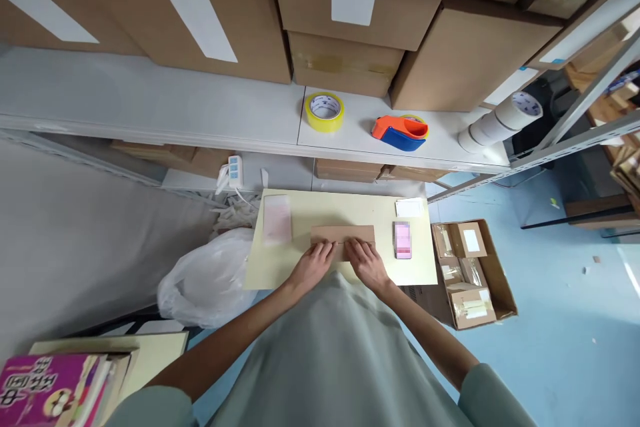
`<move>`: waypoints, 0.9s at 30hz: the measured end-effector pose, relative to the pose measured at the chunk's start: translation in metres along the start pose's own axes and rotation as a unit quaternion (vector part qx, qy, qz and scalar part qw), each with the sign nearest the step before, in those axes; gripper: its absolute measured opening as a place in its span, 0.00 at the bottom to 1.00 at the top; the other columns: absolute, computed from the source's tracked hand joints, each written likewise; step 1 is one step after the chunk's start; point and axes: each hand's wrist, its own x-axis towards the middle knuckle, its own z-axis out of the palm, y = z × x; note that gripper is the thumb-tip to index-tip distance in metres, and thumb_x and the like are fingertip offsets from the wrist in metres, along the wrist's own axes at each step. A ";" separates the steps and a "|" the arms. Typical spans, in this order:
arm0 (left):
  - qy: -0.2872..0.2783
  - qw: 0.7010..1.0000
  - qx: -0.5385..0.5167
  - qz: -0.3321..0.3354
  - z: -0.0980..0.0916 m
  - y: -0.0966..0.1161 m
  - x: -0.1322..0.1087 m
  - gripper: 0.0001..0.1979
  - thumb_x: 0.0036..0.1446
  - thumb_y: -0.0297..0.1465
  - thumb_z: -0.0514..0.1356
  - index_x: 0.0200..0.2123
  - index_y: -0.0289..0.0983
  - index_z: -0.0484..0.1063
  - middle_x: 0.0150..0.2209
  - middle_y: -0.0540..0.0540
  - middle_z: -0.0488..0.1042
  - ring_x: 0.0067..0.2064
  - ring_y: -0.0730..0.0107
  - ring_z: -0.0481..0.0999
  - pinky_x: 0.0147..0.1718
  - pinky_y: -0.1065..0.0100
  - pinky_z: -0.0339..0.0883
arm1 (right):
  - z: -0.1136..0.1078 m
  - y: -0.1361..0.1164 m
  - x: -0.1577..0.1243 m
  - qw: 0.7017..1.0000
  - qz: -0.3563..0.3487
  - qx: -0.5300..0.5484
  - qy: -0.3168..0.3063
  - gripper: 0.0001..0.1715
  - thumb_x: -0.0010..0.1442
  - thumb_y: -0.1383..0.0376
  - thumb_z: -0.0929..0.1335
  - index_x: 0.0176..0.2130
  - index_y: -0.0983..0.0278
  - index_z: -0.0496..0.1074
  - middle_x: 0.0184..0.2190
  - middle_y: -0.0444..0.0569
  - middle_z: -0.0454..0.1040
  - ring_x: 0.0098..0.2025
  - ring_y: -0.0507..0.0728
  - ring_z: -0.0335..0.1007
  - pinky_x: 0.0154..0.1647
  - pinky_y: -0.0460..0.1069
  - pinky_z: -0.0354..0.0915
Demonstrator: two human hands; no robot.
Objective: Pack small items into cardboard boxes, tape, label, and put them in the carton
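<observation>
A small brown cardboard box (343, 233) lies on the pale yellow table (340, 204), close in front of my body. My left hand (313, 265) grips the left part of its near side, with the fingertips curled over the top by the seam. On the right part, my right hand (369, 267) holds it the same way, fingers bent and close to the left ones. My thumbs and the box's near lower side are mostly hidden. Left of the box is a pinkish sheet (277, 220); to its right are a phone (402, 240) and a white card-like item (409, 207).
A grey shelf (200, 97) behind the table bears large cartons (220, 7), a yellow tape roll (325, 112), an orange-blue tape dispenser (400, 133) and white rolls (500, 121). An open carton of small parcels (510, 300) stands right; a plastic bag (207, 277) and books (47, 390) are left.
</observation>
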 end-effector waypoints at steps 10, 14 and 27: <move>0.008 0.999 -0.011 0.052 0.004 -0.011 0.001 0.29 0.69 0.18 0.50 0.69 0.31 0.72 0.63 0.31 0.75 0.59 0.50 0.74 0.55 0.56 0.73 | -0.016 0.004 -0.008 0.998 0.033 -0.017 -0.057 0.29 0.75 0.74 0.61 0.70 0.68 0.70 0.65 0.63 0.75 0.67 0.67 0.69 0.63 0.60 0.70; 0.033 0.997 -0.041 0.057 0.017 -0.020 -0.009 0.30 0.68 0.17 0.50 0.69 0.32 0.73 0.66 0.31 0.74 0.62 0.51 0.73 0.59 0.57 0.71 | -0.025 0.025 -0.029 0.995 0.061 -0.050 -0.058 0.28 0.74 0.77 0.61 0.68 0.69 0.73 0.64 0.63 0.76 0.66 0.67 0.71 0.62 0.60 0.71; 0.243 0.813 -0.431 -0.308 0.036 -0.033 0.003 0.12 0.63 0.43 0.67 0.39 0.41 0.82 0.42 0.42 0.83 0.41 0.59 0.83 0.43 0.60 0.78 | -0.004 0.061 -0.008 0.817 0.391 0.422 0.040 0.25 0.66 0.42 0.72 0.35 0.59 0.82 0.41 0.53 0.85 0.41 0.63 0.83 0.41 0.55 0.77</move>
